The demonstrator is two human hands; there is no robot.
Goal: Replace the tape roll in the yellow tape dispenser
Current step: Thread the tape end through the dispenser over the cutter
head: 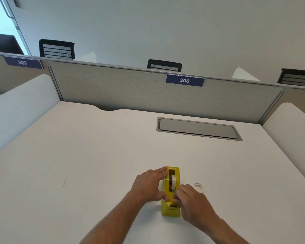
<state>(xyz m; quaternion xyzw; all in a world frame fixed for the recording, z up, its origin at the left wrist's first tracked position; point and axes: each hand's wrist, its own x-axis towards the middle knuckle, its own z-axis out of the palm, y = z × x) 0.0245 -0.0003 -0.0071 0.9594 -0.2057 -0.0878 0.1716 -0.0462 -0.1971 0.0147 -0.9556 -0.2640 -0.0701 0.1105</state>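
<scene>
Looking down at a white desk (77, 155), I see the yellow tape dispenser (171, 211) standing directly in front of me, between my two hands. Its long axis runs straight away from me, with the cutter end nearest my body and the far end pointing toward the grey partition (130, 88). A pale tape roll (173, 183) sits upright in its well on a dark hub. My left hand (148, 186) lies along the dispenser's left side, fingers stretched forward to its far top corner and thumb near the cutter end, bracing it against the desk. My right hand (192, 199) comes in from the right, its fingertips pinched together at the slot just behind the cutter; I judge they are pulling the tape's loose end toward the blade, though the strip itself is too thin to make out. A clear empty ring (198, 187), probably the spent core, lies flat on the desk just right of my right hand. Both hands touch the dispenser, so the coming move is a short draw toward me along that axis.
</scene>
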